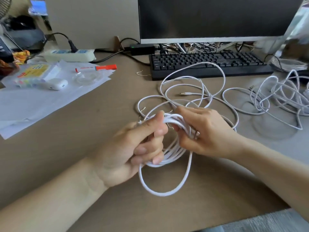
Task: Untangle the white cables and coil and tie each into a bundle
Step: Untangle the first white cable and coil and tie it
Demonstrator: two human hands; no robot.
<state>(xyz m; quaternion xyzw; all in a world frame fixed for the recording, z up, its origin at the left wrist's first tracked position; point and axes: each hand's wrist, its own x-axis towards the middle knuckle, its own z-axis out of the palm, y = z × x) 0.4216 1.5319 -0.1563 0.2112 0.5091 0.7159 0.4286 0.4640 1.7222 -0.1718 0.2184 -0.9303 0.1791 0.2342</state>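
Note:
A white cable (168, 192) is partly wound into a coil held above the desk between both hands. My left hand (132, 148) grips the coil's left side with thumb on top. My right hand (204, 131) pinches the strands on the coil's right side. The cable's loose part (200, 81) spreads in wide loops toward the keyboard, its plug end (184, 93) lying inside them. A second tangle of white cables (282, 96) lies on the desk at the right. Thin wire ties (142, 110) lie close to the coil.
A black keyboard (209, 64) and monitor (212, 19) stand behind the loops. Papers (33, 104), a white earbud case (57, 83), an orange marker (103, 67) and a power strip (70, 55) fill the left side. Brown desk surface (83, 131) shows in front.

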